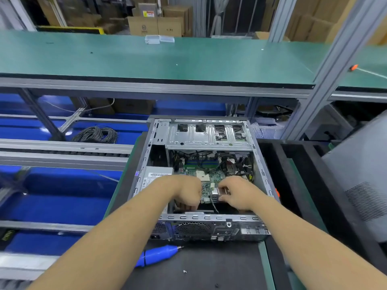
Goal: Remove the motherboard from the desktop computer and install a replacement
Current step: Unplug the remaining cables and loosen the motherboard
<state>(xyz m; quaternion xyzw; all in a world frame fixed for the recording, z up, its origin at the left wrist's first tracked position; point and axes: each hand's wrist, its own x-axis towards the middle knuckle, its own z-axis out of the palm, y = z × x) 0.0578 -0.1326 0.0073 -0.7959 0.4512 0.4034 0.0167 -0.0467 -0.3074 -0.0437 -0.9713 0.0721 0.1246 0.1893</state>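
Note:
An open desktop computer case (259, 164) lies on its side on a dark mat. Inside it sits the green motherboard (217, 176) with cables and memory sticks at its far end. My left hand (186, 192) reaches down into the case at the board's near left edge, its fingers curled under and partly hidden. My right hand (236, 194) grips the metal port block (215, 194) at the board's near right edge. A grey power supply (155, 174) sits left of the board.
A blue electric screwdriver (159, 255) lies on the dark mat (209, 268) in front of the case, with a loose screw (185, 271) near it. A coil of cable (98, 134) rests on blue bins to the left. A green shelf (167, 57) runs above.

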